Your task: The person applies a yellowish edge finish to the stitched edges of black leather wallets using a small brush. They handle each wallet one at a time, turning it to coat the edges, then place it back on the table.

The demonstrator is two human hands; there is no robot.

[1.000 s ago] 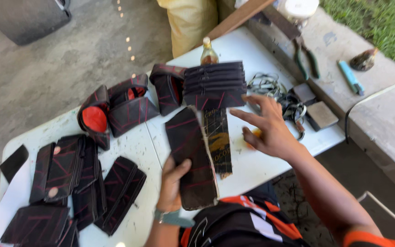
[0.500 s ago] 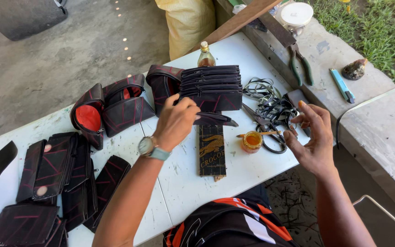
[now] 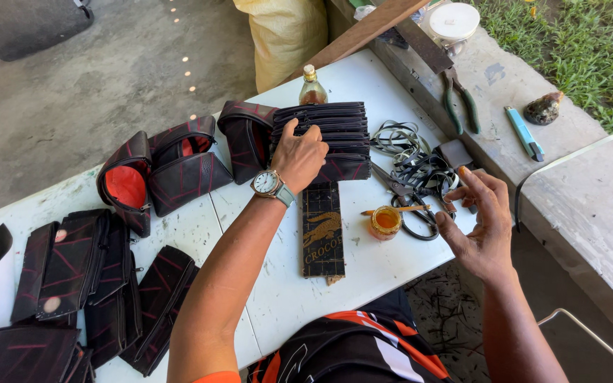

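Observation:
My left hand (image 3: 298, 154), with a wristwatch on it, lies curled over a stack of flat black pieces with red stitching (image 3: 342, 135) at the far middle of the white table (image 3: 384, 276). Its thumb is at the stack's back edge and its fingers are bent over the front. My right hand (image 3: 478, 225) hovers with its fingers spread and nothing in it, off the table's right edge, close to a small jar of orange paste (image 3: 385, 222) with a stick across it. A black strip bearing a gold crocodile picture (image 3: 322, 230) lies just below the stack.
Scissors (image 3: 411, 213) and tangled black straps (image 3: 409, 152) lie right of the stack. A small glass bottle (image 3: 312, 86) stands behind it. Open black pouches with red lining (image 3: 172, 170) and several flat pouches (image 3: 72, 273) cover the left. Pliers (image 3: 460, 101), a blue knife (image 3: 523, 132) and a stone (image 3: 543, 108) rest on the concrete ledge.
My left hand carried a long black piece from the near table up onto the stack and now rests there. My right hand pulled back from the table middle to the right edge.

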